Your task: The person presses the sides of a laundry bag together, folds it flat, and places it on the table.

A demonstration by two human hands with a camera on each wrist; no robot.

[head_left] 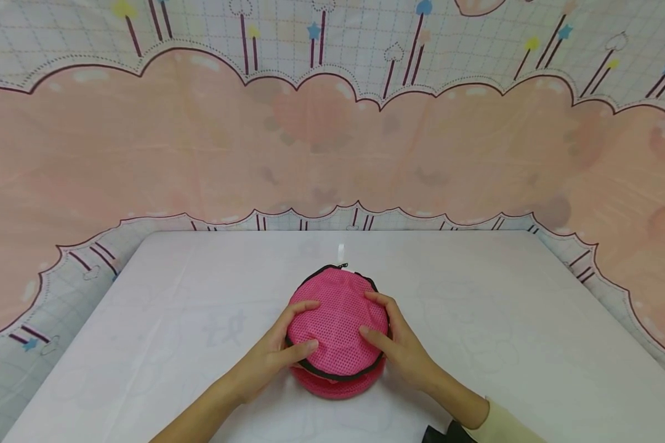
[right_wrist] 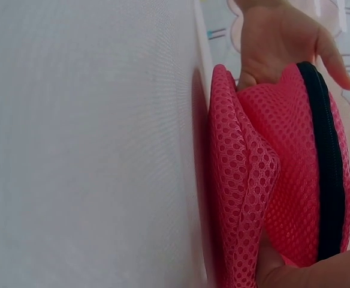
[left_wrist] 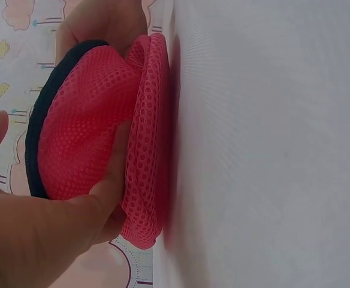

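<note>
A round pink mesh zip bag point(head_left: 340, 323) rests on the white table, its black zipper point(head_left: 338, 376) running round the edge of the top. My left hand point(head_left: 274, 354) grips its left side, with thumb and index finger lying over the mesh. On the opposite side, my right hand point(head_left: 407, 351) holds it with the thumb on top. From the left wrist, the mesh wall point(left_wrist: 88, 126) looks slack and folded down onto the bag's lower part point(left_wrist: 145, 150). The right wrist view shows fingers tucked between the zipped upper part point(right_wrist: 292, 180) and the base point(right_wrist: 229, 180).
The white table point(head_left: 144, 338) spreads out around the bag. Behind it hangs a peach and white patterned cloth point(head_left: 310, 147). A black object point(head_left: 449, 432) shows at the bottom edge by the right sleeve point(head_left: 501, 424).
</note>
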